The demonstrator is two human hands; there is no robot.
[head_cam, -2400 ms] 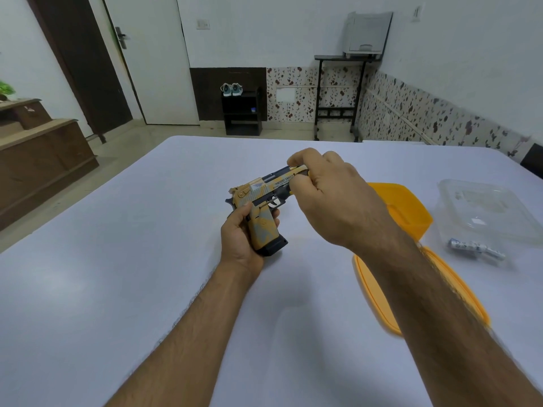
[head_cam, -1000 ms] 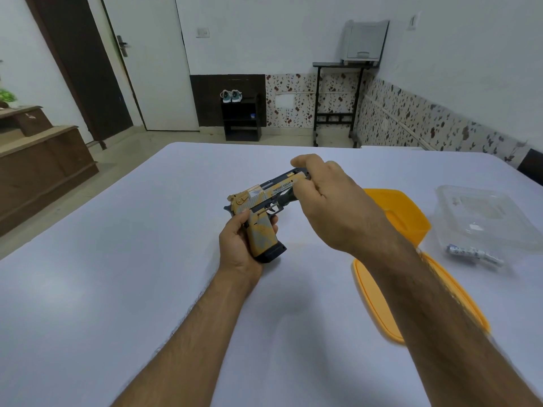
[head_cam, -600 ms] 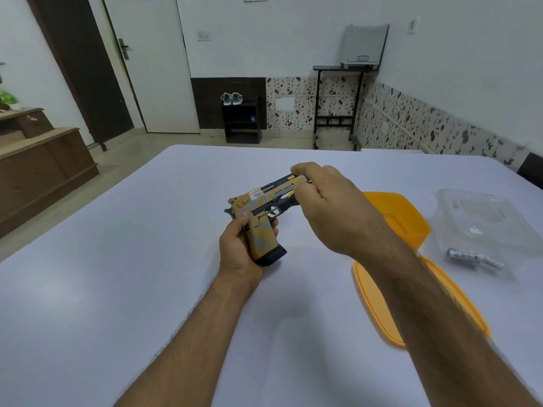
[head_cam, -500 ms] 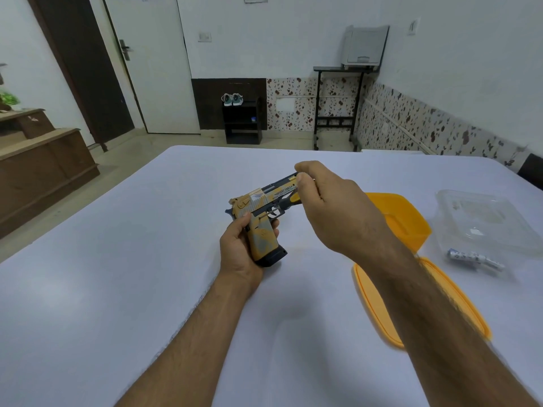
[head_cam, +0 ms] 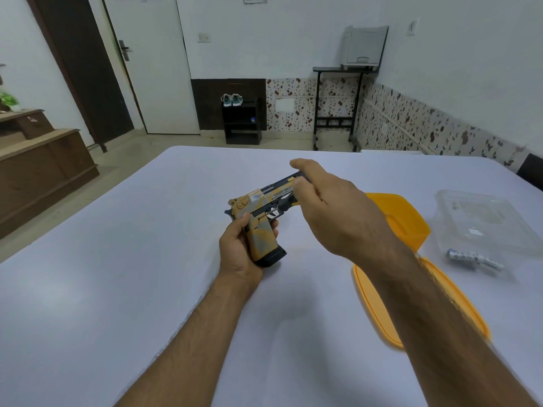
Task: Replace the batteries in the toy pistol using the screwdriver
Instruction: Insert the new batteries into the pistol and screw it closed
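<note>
The tan-and-grey camouflage plastic toy pistol (head_cam: 266, 211) is held above the white table (head_cam: 117, 274), near the table's centre, with its barrel pointing away and to the right. Printed lettering runs along the side of the slide.

The left hand (head_cam: 241, 249) grips the pistol by its handle: the thumb lies against the near side of the grip and the fingers are wrapped round the far side. The black base of the magazine projects below the palm.

The right hand (head_cam: 332, 211) is at the front end of the barrel. Its thumb and curled fingers close round a short tool with a dark shaft and a yellow handle, the screwdriver (head_cam: 286, 202), which lies just under the barrel ahead of the trigger guard. The forefinger is extended forward over the top of the slide. Whether the tool tip is seated on a screw cannot be determined from this view, as the hand covers it.

To the right of the hands, an orange plastic container (head_cam: 402, 218) rests on the table, with its flat orange plastic lid (head_cam: 382, 312) lying nearer the person and partly hidden by the right forearm. Farther right stands a clear plastic container (head_cam: 484, 221). Just in front of it lie small white-and-blue cylindrical batteries (head_cam: 470, 257), apparently more than one, though blurred.
</note>
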